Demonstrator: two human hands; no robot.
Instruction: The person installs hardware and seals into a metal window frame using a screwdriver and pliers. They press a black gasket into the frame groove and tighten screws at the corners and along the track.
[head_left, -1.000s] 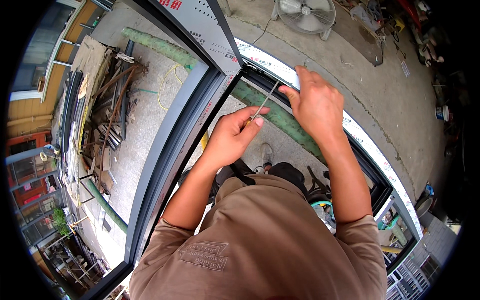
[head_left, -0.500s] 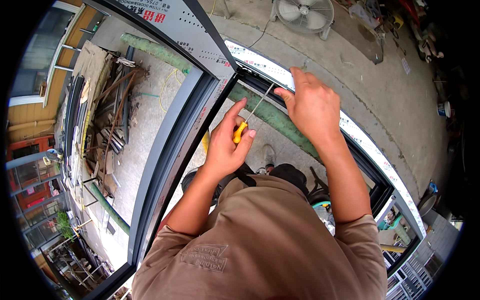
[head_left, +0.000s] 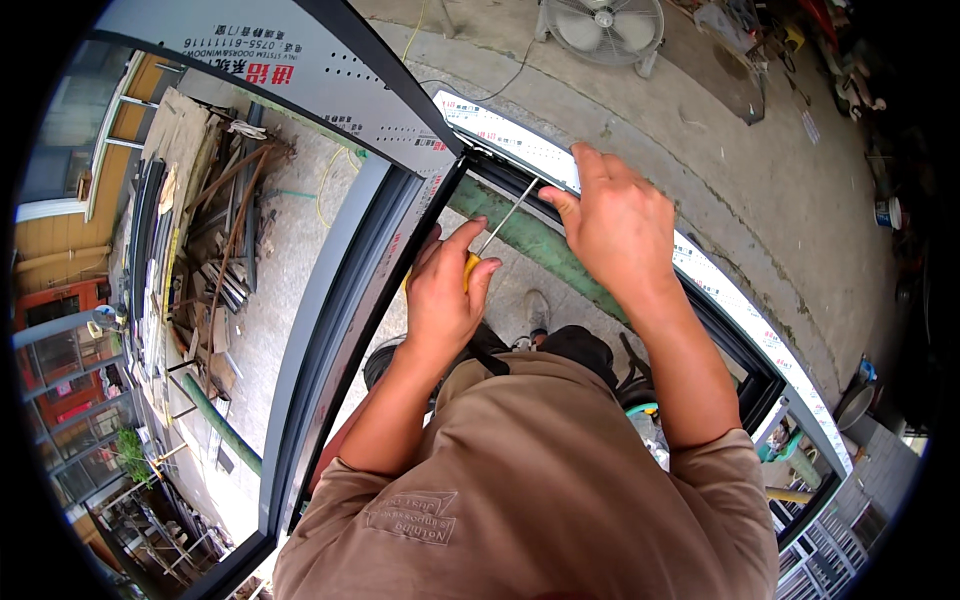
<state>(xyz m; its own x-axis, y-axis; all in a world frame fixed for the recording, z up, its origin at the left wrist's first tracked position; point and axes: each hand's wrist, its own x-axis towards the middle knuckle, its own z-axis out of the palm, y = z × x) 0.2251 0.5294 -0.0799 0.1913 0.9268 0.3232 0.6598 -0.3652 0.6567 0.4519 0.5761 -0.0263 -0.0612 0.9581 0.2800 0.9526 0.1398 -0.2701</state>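
Yellow-handled steel screwdriver (head_left: 505, 222) is gripped by L hand (head_left: 447, 287); white-filmed dark metal rail (head_left: 508, 138), upper ctr, is clasped by R hand (head_left: 622, 215). Prob. tip being worked at rail; steady aim needed next.

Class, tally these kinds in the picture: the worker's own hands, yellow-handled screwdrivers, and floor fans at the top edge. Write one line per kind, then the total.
Hands, left hand and right hand: 2
Yellow-handled screwdriver: 1
Floor fan: 1
Total: 4
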